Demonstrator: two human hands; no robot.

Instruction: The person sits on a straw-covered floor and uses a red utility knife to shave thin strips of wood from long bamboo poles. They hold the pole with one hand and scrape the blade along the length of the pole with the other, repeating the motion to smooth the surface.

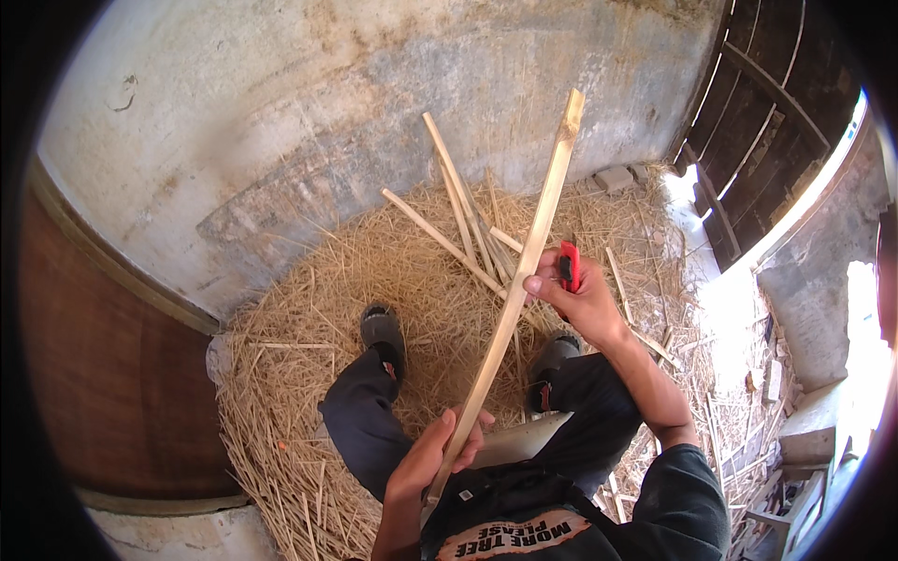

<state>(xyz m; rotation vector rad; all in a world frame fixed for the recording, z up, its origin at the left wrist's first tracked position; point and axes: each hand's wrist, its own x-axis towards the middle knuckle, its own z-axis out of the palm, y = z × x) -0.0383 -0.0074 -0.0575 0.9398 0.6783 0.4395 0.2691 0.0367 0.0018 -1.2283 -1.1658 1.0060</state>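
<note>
Seen from the head camera, my left hand is clenched around the lower end of a long pale bamboo strip that slants up and to the right, its tip before the grey plaster wall. My right hand grips a red-handled knife against the strip's middle, thumb pressed to the wood. Beneath lie my two grey shoes on a heap of straw-coloured shavings, with several cut sticks fanned out beyond them. A dark slatted wooden door stands open at the upper right. On my dark shirt an orange, curved label sits at the lower edge.
</note>
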